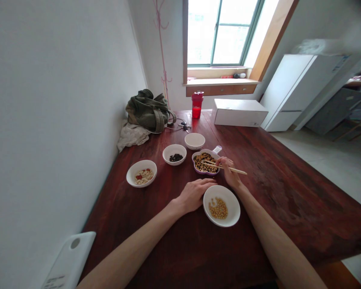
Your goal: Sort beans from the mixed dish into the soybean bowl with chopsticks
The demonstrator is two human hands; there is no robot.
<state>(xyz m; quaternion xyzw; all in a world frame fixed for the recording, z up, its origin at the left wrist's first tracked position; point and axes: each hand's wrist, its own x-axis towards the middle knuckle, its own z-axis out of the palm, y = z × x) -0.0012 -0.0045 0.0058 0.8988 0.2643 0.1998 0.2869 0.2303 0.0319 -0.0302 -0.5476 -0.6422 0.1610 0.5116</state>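
Note:
My right hand [228, 171] is closed around a pair of chopsticks [236, 170]. Their tips reach into a purple-rimmed, handled dish [211, 174] full of mixed yellow and dark beans [202, 158]. My left hand [195, 194] lies on the table with its fingers stretched out, beside the rim of a white bowl [233, 208]. Yellow soybeans [219, 209] lie in that bowl. Further left, one white bowl [167, 151] contains black beans [176, 157], and another white bowl [130, 176] has pale flat pieces with a few red ones. An empty white bowl [195, 140] stands behind the dish.
The dark red wooden table [276, 188] runs along a white wall on the left. At its back are a green bag [149, 110], a crumpled cloth [132, 135], keys [185, 127], a red bottle [196, 106] and a white box [240, 113]. A white device [74, 257] is at lower left.

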